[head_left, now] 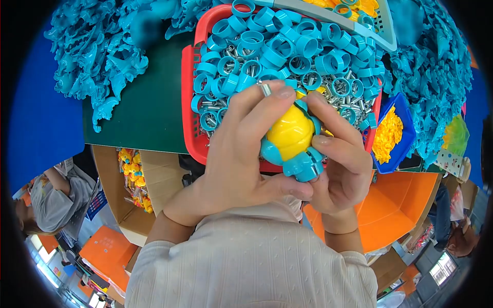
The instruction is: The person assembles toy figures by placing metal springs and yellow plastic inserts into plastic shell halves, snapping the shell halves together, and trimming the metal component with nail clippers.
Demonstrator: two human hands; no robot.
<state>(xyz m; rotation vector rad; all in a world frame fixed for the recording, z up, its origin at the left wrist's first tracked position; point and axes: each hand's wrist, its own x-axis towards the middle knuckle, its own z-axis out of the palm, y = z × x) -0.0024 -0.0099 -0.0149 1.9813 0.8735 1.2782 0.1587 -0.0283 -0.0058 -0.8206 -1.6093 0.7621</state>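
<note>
A yellow and turquoise plastic toy (pixel 291 134) is held between both hands, above the near edge of a red basket (pixel 187 102). My left hand (pixel 231 149) is closed round its left side, thumb below and fingers over the top. A small metal spring (pixel 265 89) sits at the fingers of that hand. From the right, my right hand (pixel 341 159) grips the toy with its fingertips and thumb. Turquoise rings (pixel 251 40) and small metal springs (pixel 357 105) fill the basket behind the hands. My fingers cover part of the toy.
Heaps of turquoise plastic parts (pixel 97 51) lie at left and right on the green table (pixel 154 113). A blue tray (pixel 395 161) holds yellow pieces. A grey basket (pixel 382 25) stands behind. Below are a cardboard box (pixel 164 174) and an orange-lined box (pixel 395 205). Another person (pixel 61 195) is at left.
</note>
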